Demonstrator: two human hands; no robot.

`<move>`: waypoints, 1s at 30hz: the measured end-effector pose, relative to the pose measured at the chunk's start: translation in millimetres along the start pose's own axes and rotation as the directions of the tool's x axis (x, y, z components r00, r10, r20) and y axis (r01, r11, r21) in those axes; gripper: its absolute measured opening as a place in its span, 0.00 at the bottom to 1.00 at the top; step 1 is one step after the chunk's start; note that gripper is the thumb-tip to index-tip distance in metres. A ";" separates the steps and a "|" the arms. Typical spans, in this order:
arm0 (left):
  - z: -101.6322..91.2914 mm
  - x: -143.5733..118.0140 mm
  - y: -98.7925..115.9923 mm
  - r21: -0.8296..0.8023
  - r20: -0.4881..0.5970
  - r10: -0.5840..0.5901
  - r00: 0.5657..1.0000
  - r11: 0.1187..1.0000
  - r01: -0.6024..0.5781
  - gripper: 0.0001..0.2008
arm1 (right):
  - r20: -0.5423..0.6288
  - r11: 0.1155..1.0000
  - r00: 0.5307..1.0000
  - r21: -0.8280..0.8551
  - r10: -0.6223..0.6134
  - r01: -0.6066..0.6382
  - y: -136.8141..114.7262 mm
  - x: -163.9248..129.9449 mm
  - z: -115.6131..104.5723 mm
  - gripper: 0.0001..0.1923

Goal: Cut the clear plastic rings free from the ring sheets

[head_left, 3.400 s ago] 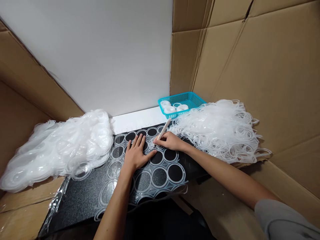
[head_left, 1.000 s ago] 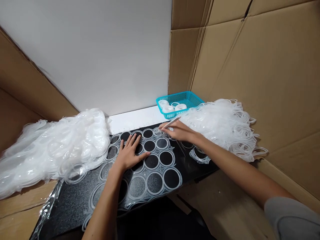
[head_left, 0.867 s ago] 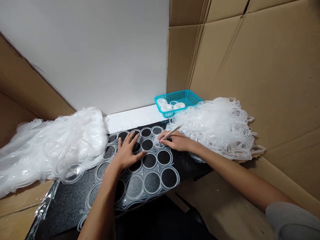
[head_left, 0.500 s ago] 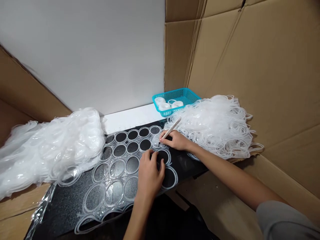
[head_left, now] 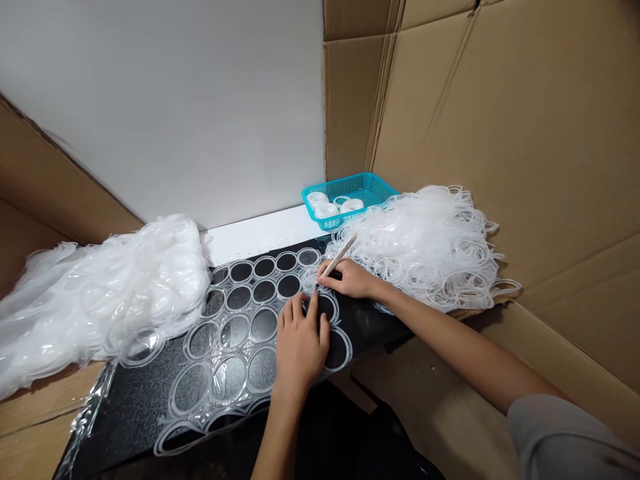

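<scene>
L hand [head_left: 300, 343] lies flat, fingers spread, pressing on the sheet [head_left: 235, 347] of clear plastic rings, prob. to pin it to the black mat [head_left: 135, 400] so it can't slide. R hand [head_left: 350, 279] pinches a thin stick [head_left: 339, 255] like a pen, tip down at a ring near the sheet's far R corner, just ahead of the L fingertips; exact contact pt is too small to tell. Sheet sits mid-mat, its near edge at the mat's front lip.

Room is tight: white heap [head_left: 100, 293] crowds the L side and overlaps the mat edge, loose ring pile [head_left: 430, 247] sits touching the R wrist side. Teal basket [head_left: 350, 200] w/ white rolls is behind, near the wall. Cardboard [head_left: 500, 133] walls in the R side and slopes in on the L. Open mat shows only at near L.
</scene>
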State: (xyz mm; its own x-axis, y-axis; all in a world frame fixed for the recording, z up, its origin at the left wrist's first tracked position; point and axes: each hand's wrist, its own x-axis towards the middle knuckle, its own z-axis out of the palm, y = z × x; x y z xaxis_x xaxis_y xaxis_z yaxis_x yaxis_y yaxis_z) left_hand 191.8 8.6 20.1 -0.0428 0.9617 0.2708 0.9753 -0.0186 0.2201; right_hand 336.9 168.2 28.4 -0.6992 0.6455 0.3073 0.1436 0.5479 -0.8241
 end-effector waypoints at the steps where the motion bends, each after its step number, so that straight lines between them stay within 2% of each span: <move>1: -0.5 0.1 0.5 -0.004 -0.001 -0.003 1.000 1.000 0.003 0.23 | 0.004 1.000 1.000 -0.002 -0.001 0.001 0.0 -0.1 -0.2 0.07; 5: -1.5 0.6 2.7 -0.005 -0.007 -0.004 1.000 1.000 0.004 0.23 | 0.009 0.998 0.999 -0.046 -0.036 0.036 0.0 -2.6 -0.3 0.07; 7: -1.0 1.4 3.6 0.013 -0.007 -0.010 1.000 1.000 0.010 0.22 | 0.055 0.989 0.992 -0.091 -0.115 0.119 1.6 -5.7 0.9 0.09; 10: 0.5 3.2 4.4 0.031 -0.008 -0.024 1.000 0.999 0.024 0.22 | 0.154 0.930 0.954 -0.226 -0.259 0.289 7.0 -8.9 4.3 0.13; 12: 1.4 4.5 4.5 0.038 -0.004 -0.028 1.000 0.999 0.028 0.22 | 0.176 0.878 0.944 -0.352 -0.280 0.326 9.9 -5.5 5.4 0.15; 15: 2.0 5.3 3.9 0.045 0.008 -0.027 1.000 0.999 0.026 0.22 | 0.116 0.833 0.972 -0.501 -0.205 0.235 8.2 13.2 0.1 0.19; 19: 0.3 1.4 1.0 -0.008 0.016 -0.010 1.000 1.000 0.010 0.21 | -0.040 0.809 0.992 -0.583 -0.116 0.072 -2.0 50.4 -18.8 0.22; 22: -4.7 -3.2 -2.8 -0.084 0.003 0.007 1.000 0.996 -0.007 0.19 | -0.076 0.848 0.989 -0.526 -0.124 0.066 -4.4 63.7 -26.8 0.18; 25: -12.1 -1.3 -5.0 -0.146 -0.003 0.014 1.000 0.989 -0.014 0.16 | 0.015 0.907 0.995 -0.410 -0.094 0.092 2.5 56.9 -20.7 0.13; 27: -15.6 5.7 -4.2 -0.165 -0.002 0.023 1.000 0.986 -0.023 0.15 | 0.032 0.938 0.999 -0.344 -0.029 0.038 10.6 47.3 -12.5 0.11; 30: -13.3 19.5 0.1 -0.152 0.015 0.062 0.998 0.987 -0.059 0.17 | -0.056 0.984 0.997 -0.168 0.051 -0.060 22.4 37.0 -3.4 0.09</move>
State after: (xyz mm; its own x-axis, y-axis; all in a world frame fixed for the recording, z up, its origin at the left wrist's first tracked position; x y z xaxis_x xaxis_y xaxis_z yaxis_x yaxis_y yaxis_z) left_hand 188.2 23.8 37.9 0.0208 0.9626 0.2701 0.9319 -0.1165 0.3435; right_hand 316.7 206.2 22.8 -0.6506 0.7016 0.2907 0.3007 0.5895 -0.7497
